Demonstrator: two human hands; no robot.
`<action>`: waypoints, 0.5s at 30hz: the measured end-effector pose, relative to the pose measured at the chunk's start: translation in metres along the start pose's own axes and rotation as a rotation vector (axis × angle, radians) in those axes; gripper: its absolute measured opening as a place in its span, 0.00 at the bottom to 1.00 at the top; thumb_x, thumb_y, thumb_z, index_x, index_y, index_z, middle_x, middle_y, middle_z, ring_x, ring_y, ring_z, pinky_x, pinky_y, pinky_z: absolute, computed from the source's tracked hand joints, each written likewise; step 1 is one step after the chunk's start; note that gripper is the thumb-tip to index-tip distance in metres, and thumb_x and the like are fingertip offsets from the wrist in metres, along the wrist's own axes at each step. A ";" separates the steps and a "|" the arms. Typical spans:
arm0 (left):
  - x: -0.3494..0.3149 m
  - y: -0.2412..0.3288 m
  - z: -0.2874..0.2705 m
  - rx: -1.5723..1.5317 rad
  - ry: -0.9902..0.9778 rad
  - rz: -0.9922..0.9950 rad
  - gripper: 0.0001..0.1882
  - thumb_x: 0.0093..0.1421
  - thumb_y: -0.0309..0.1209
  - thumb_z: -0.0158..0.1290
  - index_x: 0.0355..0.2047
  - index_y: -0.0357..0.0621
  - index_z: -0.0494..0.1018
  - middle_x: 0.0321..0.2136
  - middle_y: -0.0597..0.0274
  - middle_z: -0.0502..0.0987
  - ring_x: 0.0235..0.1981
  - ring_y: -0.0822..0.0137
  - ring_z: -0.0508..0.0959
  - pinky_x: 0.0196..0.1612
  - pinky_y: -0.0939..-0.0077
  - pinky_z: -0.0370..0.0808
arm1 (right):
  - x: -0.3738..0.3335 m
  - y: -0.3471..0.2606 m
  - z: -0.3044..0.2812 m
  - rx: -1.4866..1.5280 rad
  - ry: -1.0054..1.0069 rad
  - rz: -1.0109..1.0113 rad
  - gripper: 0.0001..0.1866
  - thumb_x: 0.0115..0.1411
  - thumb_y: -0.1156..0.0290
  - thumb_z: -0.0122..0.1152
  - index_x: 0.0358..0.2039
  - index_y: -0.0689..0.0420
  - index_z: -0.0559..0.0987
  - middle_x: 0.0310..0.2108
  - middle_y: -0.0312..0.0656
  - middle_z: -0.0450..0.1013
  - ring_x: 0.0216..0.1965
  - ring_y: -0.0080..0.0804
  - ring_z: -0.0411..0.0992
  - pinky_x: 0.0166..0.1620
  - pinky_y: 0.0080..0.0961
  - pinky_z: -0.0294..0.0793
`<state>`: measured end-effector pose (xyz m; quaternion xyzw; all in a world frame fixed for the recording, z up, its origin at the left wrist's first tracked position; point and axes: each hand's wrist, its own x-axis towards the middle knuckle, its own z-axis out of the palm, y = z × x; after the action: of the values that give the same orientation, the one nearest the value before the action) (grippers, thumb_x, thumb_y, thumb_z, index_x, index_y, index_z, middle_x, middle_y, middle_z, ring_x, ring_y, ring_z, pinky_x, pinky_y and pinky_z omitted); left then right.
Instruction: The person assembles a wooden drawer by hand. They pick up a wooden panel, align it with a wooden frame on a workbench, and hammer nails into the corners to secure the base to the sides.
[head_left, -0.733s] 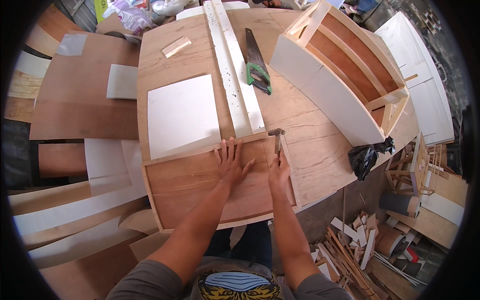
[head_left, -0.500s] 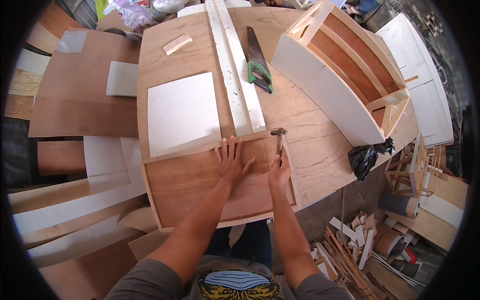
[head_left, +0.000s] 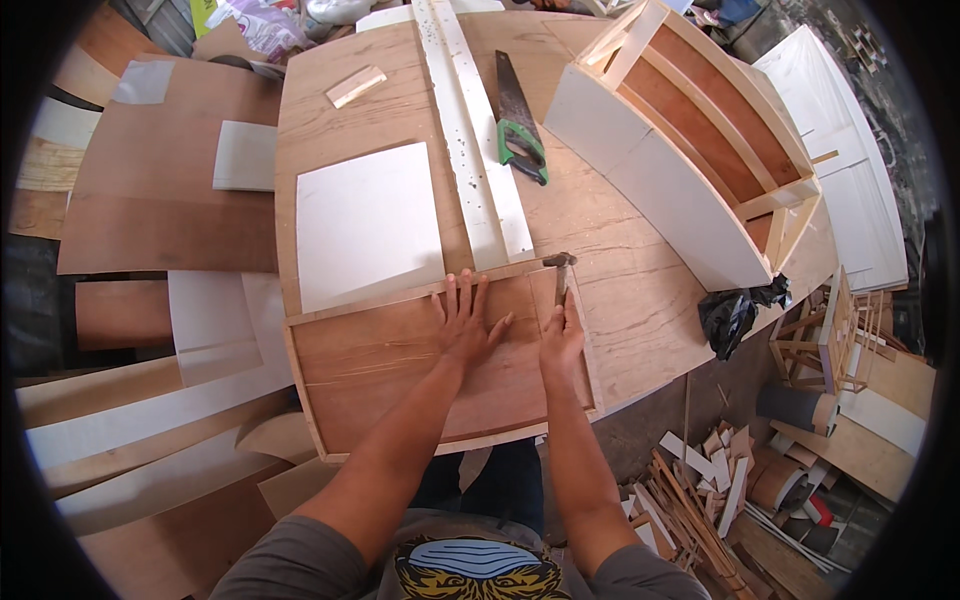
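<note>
A shallow wooden frame with a brown plywood panel [head_left: 390,370] lies at the near edge of the worktable, in front of me. My left hand [head_left: 468,322] rests on it with fingers spread, the fingertips reaching its far rail. In my right hand [head_left: 562,335] I grip a hammer [head_left: 562,272] by its handle. The hammer's head is at the far rail, close to the frame's far right corner; whether it touches the wood I cannot tell. Beyond the frame, a white square board [head_left: 370,225] lies flat, its near edge close against the far rail.
On the plywood tabletop [head_left: 620,265] lie a long white board [head_left: 470,150], a green-handled handsaw [head_left: 520,125] and a small wood offcut [head_left: 356,86]. A white-sided wooden cabinet frame [head_left: 690,140] stands at the right above a black plastic bag [head_left: 735,320]. Scrap wood [head_left: 700,480] is heaped below right; large panels [head_left: 180,170] lie left.
Very little differs. The hammer and my right hand have shifted slightly, while my left hand stays spread on the panel. The whole view has moved a few pixels.
</note>
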<state>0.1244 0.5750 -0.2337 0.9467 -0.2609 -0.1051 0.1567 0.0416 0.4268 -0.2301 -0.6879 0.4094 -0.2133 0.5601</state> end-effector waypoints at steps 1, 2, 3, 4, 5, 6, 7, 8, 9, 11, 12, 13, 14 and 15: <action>0.000 0.000 0.000 0.005 0.005 0.003 0.48 0.65 0.67 0.40 0.75 0.53 0.44 0.76 0.53 0.38 0.76 0.48 0.32 0.72 0.38 0.29 | 0.000 -0.001 -0.001 0.053 0.024 -0.006 0.22 0.69 0.73 0.50 0.62 0.67 0.70 0.60 0.61 0.70 0.61 0.53 0.70 0.61 0.38 0.69; -0.001 -0.003 0.001 0.008 0.002 -0.006 0.48 0.65 0.67 0.40 0.75 0.53 0.44 0.76 0.53 0.38 0.76 0.48 0.32 0.72 0.38 0.29 | -0.007 -0.025 0.000 -0.133 -0.017 -0.104 0.23 0.70 0.73 0.50 0.63 0.66 0.70 0.60 0.61 0.70 0.61 0.53 0.70 0.61 0.39 0.69; 0.000 -0.002 0.001 0.002 -0.002 -0.011 0.48 0.65 0.67 0.40 0.75 0.53 0.44 0.76 0.53 0.38 0.76 0.48 0.32 0.72 0.38 0.29 | -0.012 -0.041 -0.002 -0.323 -0.046 -0.205 0.23 0.70 0.72 0.50 0.63 0.66 0.70 0.60 0.61 0.70 0.61 0.53 0.70 0.61 0.39 0.69; 0.000 -0.001 0.000 -0.003 -0.006 -0.016 0.48 0.65 0.67 0.40 0.75 0.53 0.45 0.76 0.53 0.38 0.76 0.48 0.32 0.72 0.39 0.29 | -0.010 -0.034 -0.003 -0.325 -0.044 -0.204 0.23 0.70 0.72 0.50 0.63 0.66 0.70 0.60 0.61 0.70 0.61 0.53 0.70 0.61 0.39 0.69; 0.000 -0.001 0.000 -0.004 -0.005 -0.013 0.48 0.65 0.67 0.40 0.75 0.53 0.45 0.76 0.53 0.38 0.76 0.48 0.32 0.72 0.39 0.29 | -0.007 -0.027 -0.004 -0.273 -0.037 -0.189 0.23 0.70 0.72 0.50 0.63 0.66 0.70 0.60 0.61 0.70 0.61 0.54 0.70 0.61 0.39 0.69; 0.000 -0.001 0.000 0.000 -0.002 -0.007 0.48 0.65 0.67 0.40 0.75 0.53 0.45 0.76 0.53 0.38 0.76 0.49 0.32 0.72 0.39 0.29 | -0.005 -0.021 -0.005 -0.221 -0.030 -0.174 0.23 0.70 0.72 0.50 0.63 0.65 0.70 0.59 0.62 0.70 0.61 0.54 0.70 0.60 0.40 0.69; 0.001 0.000 0.001 0.004 0.001 -0.001 0.48 0.65 0.67 0.40 0.75 0.53 0.45 0.76 0.54 0.38 0.76 0.49 0.32 0.72 0.39 0.29 | -0.004 -0.014 -0.006 -0.221 -0.027 -0.175 0.23 0.70 0.72 0.50 0.63 0.65 0.70 0.59 0.62 0.70 0.61 0.54 0.70 0.60 0.40 0.69; 0.000 0.000 0.000 0.005 -0.001 -0.002 0.48 0.65 0.67 0.40 0.75 0.53 0.45 0.76 0.54 0.38 0.76 0.49 0.32 0.72 0.39 0.29 | -0.005 -0.013 -0.005 -0.277 0.005 -0.237 0.23 0.70 0.72 0.50 0.63 0.65 0.70 0.58 0.62 0.70 0.60 0.54 0.70 0.60 0.40 0.70; 0.000 0.001 0.000 0.003 0.000 -0.002 0.48 0.65 0.67 0.40 0.75 0.53 0.45 0.76 0.54 0.38 0.76 0.49 0.32 0.72 0.39 0.29 | -0.006 -0.012 -0.005 -0.333 0.039 -0.298 0.23 0.70 0.72 0.50 0.63 0.65 0.70 0.58 0.62 0.71 0.60 0.54 0.71 0.60 0.39 0.70; 0.000 0.000 -0.001 0.001 0.000 -0.003 0.48 0.65 0.67 0.40 0.75 0.53 0.45 0.76 0.54 0.38 0.76 0.49 0.32 0.72 0.39 0.29 | -0.007 -0.019 -0.004 -0.300 -0.012 -0.234 0.23 0.70 0.73 0.50 0.63 0.65 0.70 0.56 0.63 0.72 0.59 0.55 0.72 0.59 0.39 0.71; 0.000 -0.001 -0.001 0.005 -0.006 -0.009 0.48 0.65 0.67 0.40 0.75 0.53 0.45 0.76 0.54 0.38 0.76 0.49 0.32 0.72 0.39 0.29 | -0.008 -0.026 -0.004 -0.267 -0.061 -0.172 0.23 0.70 0.73 0.50 0.63 0.65 0.70 0.55 0.63 0.73 0.58 0.55 0.73 0.58 0.39 0.72; 0.000 -0.002 -0.001 0.008 -0.012 -0.015 0.47 0.65 0.67 0.40 0.75 0.53 0.45 0.76 0.54 0.38 0.76 0.49 0.32 0.72 0.39 0.29 | -0.011 -0.034 -0.003 -0.266 -0.064 -0.172 0.23 0.70 0.73 0.50 0.63 0.65 0.70 0.55 0.63 0.73 0.58 0.55 0.73 0.58 0.39 0.72; 0.000 -0.001 -0.002 0.009 -0.012 -0.015 0.47 0.65 0.67 0.40 0.75 0.53 0.45 0.76 0.54 0.38 0.76 0.49 0.32 0.72 0.39 0.29 | -0.015 -0.046 -0.004 -0.244 -0.028 -0.138 0.23 0.69 0.74 0.50 0.63 0.65 0.70 0.54 0.63 0.73 0.54 0.56 0.75 0.55 0.40 0.74; 0.000 0.000 -0.003 0.002 -0.016 -0.017 0.48 0.65 0.67 0.39 0.75 0.53 0.44 0.76 0.53 0.38 0.76 0.49 0.32 0.72 0.39 0.29 | -0.014 -0.044 -0.003 -0.233 -0.012 -0.120 0.23 0.69 0.74 0.51 0.63 0.65 0.70 0.53 0.63 0.74 0.53 0.56 0.76 0.53 0.40 0.75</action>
<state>0.1251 0.5759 -0.2308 0.9483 -0.2542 -0.1135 0.1526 0.0453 0.4377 -0.1851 -0.7728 0.3862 -0.1934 0.4649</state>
